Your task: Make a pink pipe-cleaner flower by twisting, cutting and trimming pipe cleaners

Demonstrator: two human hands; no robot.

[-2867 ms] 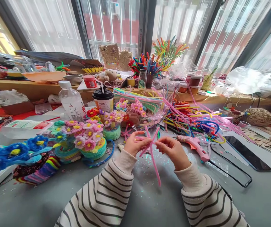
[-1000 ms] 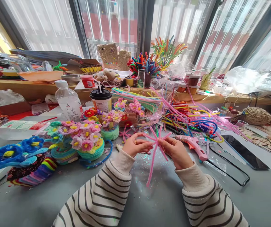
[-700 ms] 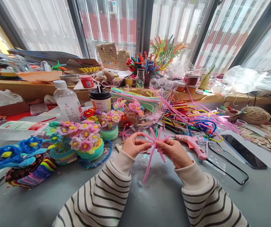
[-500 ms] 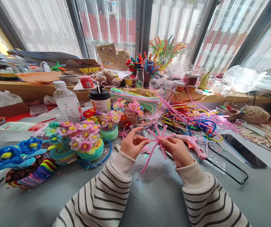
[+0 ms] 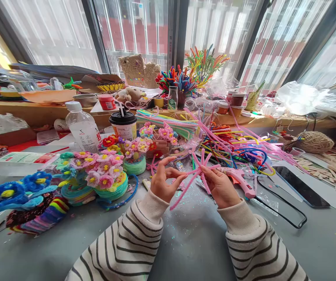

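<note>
Between my hands is a star of pink pipe cleaners, its fuzzy arms spreading from one crossing point. My right hand pinches it near the centre with thumb and forefinger. On the other side, my left hand has thumb and forefinger closed at the tip of one arm that points left. A longer arm hangs down and to the left below my fingers. Just right of my right hand lies a pink glue gun with a black cord. Another small pink pipe-cleaner piece lies behind my left hand.
Pots of pipe-cleaner flowers crowd the left, near a plastic bottle and a lidded cup. Loose pipe cleaners pile up behind. A phone and twine ball are at right; a ledge runs behind.
The pink star has turned and shifted slightly right, its long arm swinging further left. My left fingers have moved a little lower. Another person's hand at the right edge has gone from view.
</note>
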